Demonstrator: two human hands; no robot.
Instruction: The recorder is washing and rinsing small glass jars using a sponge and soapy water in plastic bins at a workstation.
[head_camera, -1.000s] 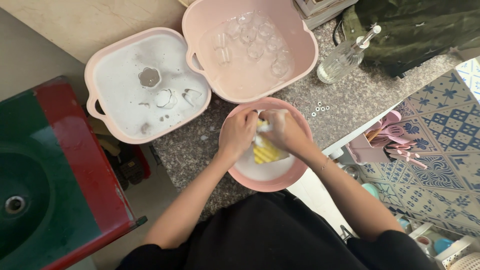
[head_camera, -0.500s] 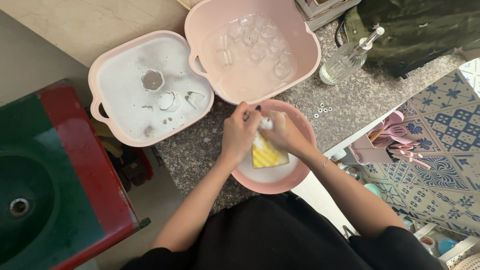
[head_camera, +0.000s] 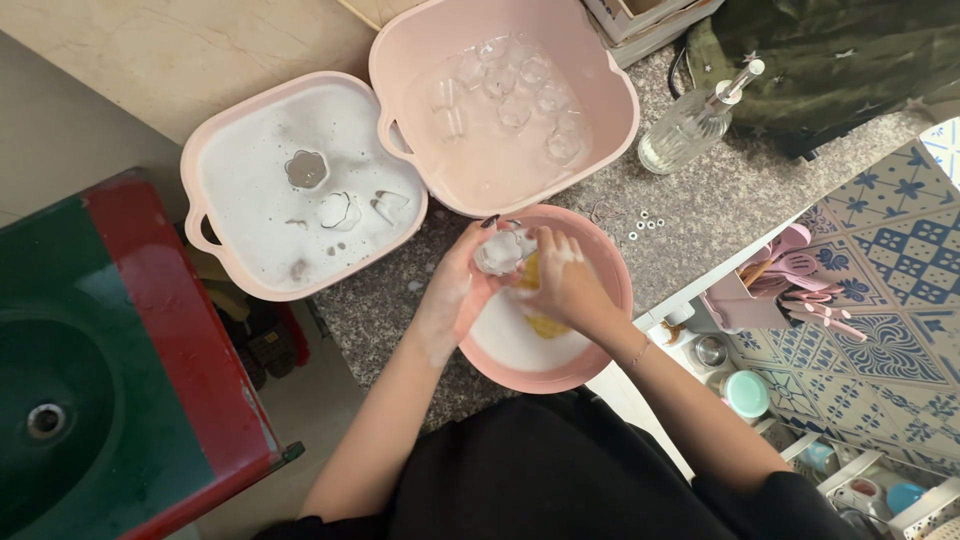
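Head view: washing step.
Left hand (head_camera: 462, 290): closed around small glass (head_camera: 497, 252).
Right hand (head_camera: 562, 280): gripping yellow sponge (head_camera: 540, 322), scrubbing over round bowl (head_camera: 610, 262).
Next: likely rinse tub (head_camera: 600, 70), 12 o'clock; needs firm grip on the soapy glass.

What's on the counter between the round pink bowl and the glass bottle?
Head view: a few small white rings lie on the speckled counter between the bowl and the bottle; otherwise bare.

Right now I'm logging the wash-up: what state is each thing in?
Left hand: soapy, holding small clear glass.
Right hand: on yellow sponge.
Round pink bowl: sudsy.
Left pink tub: foamy water.
Right pink tub: holds clear glasses.
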